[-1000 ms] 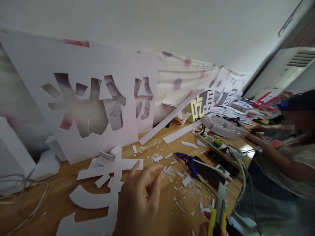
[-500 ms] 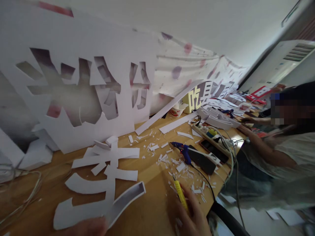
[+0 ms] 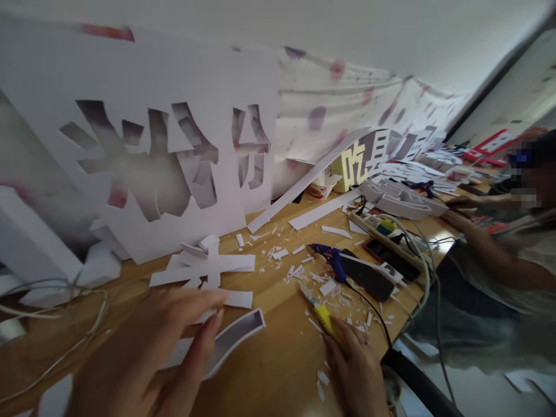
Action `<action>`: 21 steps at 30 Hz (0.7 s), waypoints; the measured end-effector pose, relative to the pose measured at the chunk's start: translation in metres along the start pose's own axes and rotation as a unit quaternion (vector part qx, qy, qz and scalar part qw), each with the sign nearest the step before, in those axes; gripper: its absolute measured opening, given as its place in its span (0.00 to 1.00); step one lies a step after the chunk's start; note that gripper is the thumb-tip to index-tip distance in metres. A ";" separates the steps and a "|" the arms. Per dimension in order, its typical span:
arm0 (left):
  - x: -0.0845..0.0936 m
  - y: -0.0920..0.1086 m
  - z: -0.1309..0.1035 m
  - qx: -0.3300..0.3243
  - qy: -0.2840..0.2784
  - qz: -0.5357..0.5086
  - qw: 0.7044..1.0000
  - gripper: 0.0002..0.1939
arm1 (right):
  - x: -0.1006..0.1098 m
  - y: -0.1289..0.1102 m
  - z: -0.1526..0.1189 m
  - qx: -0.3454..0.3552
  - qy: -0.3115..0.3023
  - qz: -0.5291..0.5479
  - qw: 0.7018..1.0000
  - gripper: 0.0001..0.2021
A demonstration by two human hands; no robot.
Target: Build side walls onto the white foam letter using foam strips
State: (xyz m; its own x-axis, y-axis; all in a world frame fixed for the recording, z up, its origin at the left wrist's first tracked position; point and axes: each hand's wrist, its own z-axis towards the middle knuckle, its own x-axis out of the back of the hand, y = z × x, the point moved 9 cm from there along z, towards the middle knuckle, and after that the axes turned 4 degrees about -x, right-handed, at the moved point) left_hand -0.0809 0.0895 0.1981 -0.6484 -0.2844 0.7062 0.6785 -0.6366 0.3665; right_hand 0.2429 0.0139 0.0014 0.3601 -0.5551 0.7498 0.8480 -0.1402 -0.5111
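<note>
1. The left hand [image 3: 143, 353] is bare: no glove, ring or watch shows on it.
2. The right hand [image 3: 358, 370] is bare too, with short, plain nails.
3. No sleeve shows at either wrist; both forearms run out of view at the lower edge.

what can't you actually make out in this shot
Head view only:
- Lower part of the white cut-out character: covered by the left hand, itself motion-blurred and cut by the bottom edge.
- Yellow utility knife: its handle end is hidden under the right hand; blade too small to judge.
- Small white scraps: too small to tell shapes.
- Co-worker's hands: what they hold is blurred, far off.
</note>
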 end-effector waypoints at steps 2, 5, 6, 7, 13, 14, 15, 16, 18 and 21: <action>-0.021 -0.001 0.016 0.032 -0.076 0.017 0.996 0.12 | -0.002 -0.001 0.002 0.005 -0.001 0.013 1.000 0.19; -0.075 -0.024 0.001 0.142 -0.296 0.027 0.944 0.17 | 0.001 -0.003 0.006 0.014 -0.001 0.028 1.000 0.18; -0.089 -0.031 -0.012 0.177 -0.352 0.027 0.919 0.21 | 0.004 -0.005 0.007 0.018 0.003 0.034 0.999 0.17; -0.098 -0.038 -0.026 0.207 -0.392 0.036 0.896 0.24 | 0.008 -0.008 0.008 0.026 0.011 0.041 0.999 0.16; -0.126 -0.046 -0.071 0.238 -0.418 0.084 0.873 0.34 | 0.040 -0.037 0.003 0.087 0.099 0.105 0.986 0.07; -0.130 -0.045 -0.074 0.235 -0.409 0.092 0.877 0.32 | 0.039 -0.045 0.001 0.103 0.087 0.119 0.984 0.07; -0.133 -0.045 -0.076 0.233 -0.399 0.106 0.881 0.29 | 0.035 -0.052 0.000 0.113 0.067 0.136 0.982 0.07; -0.135 -0.044 -0.077 0.231 -0.386 0.123 0.885 0.26 | 0.027 -0.060 0.000 0.115 0.038 0.153 0.981 0.09; -0.138 -0.040 -0.080 0.224 -0.372 0.143 0.889 0.21 | 0.005 -0.071 -0.001 0.095 -0.036 0.187 0.977 0.14; -0.139 -0.025 -0.082 0.205 -0.364 0.121 0.901 0.18 | -0.035 -0.087 -0.005 0.076 -0.162 0.227 0.957 0.24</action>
State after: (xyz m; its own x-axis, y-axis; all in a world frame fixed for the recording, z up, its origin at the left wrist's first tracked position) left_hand -0.0364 0.0861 0.0412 -0.1679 0.2606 0.9507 0.9369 -0.2578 0.2361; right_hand 0.1548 0.0413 0.0170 0.7854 -0.2446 0.5686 0.6139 0.1900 -0.7662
